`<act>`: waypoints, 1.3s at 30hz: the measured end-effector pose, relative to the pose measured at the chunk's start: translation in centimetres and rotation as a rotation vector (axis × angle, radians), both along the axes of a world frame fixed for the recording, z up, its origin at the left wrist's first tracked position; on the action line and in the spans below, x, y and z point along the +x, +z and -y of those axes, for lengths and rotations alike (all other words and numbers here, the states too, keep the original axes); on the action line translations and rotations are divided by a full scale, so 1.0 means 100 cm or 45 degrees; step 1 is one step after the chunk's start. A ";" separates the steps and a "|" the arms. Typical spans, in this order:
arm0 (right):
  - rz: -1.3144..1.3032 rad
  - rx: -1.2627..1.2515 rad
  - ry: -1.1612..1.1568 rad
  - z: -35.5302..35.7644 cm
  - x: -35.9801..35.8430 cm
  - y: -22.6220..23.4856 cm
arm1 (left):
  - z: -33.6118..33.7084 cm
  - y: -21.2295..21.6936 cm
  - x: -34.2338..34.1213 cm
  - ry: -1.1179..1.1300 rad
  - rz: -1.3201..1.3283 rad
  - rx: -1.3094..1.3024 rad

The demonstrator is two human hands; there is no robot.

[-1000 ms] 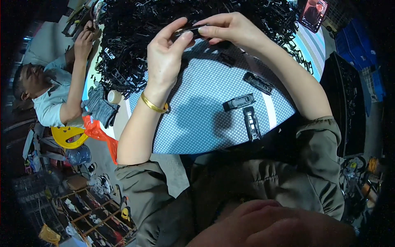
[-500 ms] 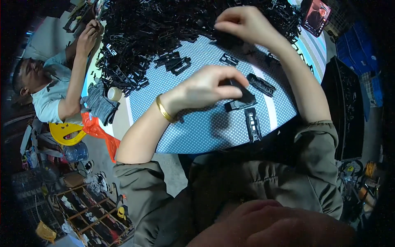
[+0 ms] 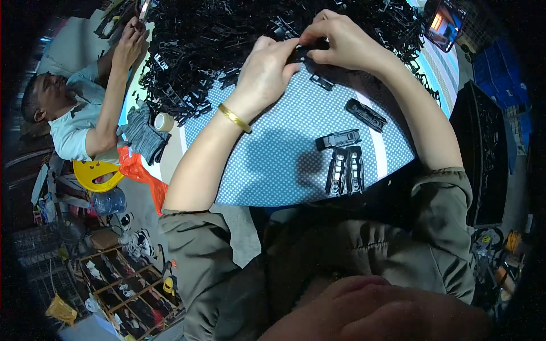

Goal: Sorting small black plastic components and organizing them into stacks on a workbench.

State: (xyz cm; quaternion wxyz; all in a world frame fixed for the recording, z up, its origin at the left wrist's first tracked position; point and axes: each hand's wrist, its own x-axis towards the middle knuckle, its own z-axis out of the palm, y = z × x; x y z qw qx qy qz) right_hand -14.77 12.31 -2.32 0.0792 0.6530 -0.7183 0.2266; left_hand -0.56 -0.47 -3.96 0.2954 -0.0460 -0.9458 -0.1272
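A: Starting left: the left hand arches over the near edge of the pile of black parts!

B: And there's a dark part between the hands, just right of the left fingers, with the right hand across from it. Neither is clearly nearer.

A: Grasped?

B: Can't tell for either hand; the fingers hide most of it, its long axis included.

A: Patterned worktop now: a crosswise black piece, a lengthwise pair just beside it, nearer the body, a slanted piece farther right.

B: Room: co-worker at left, blue crates far right!
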 end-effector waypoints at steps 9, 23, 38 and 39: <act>0.409 0.183 -0.089 -0.026 0.003 0.060 | -0.011 0.009 0.004 0.201 -0.049 0.520; -0.227 0.322 -0.223 -0.013 0.014 0.011 | -0.013 0.025 0.019 -0.071 0.621 1.601; 0.123 0.224 -0.084 -0.018 -0.002 0.028 | -0.005 0.033 0.023 0.030 0.548 1.225; 0.285 0.155 -0.066 -0.017 -0.002 0.032 | -0.006 0.032 0.022 0.034 0.543 1.227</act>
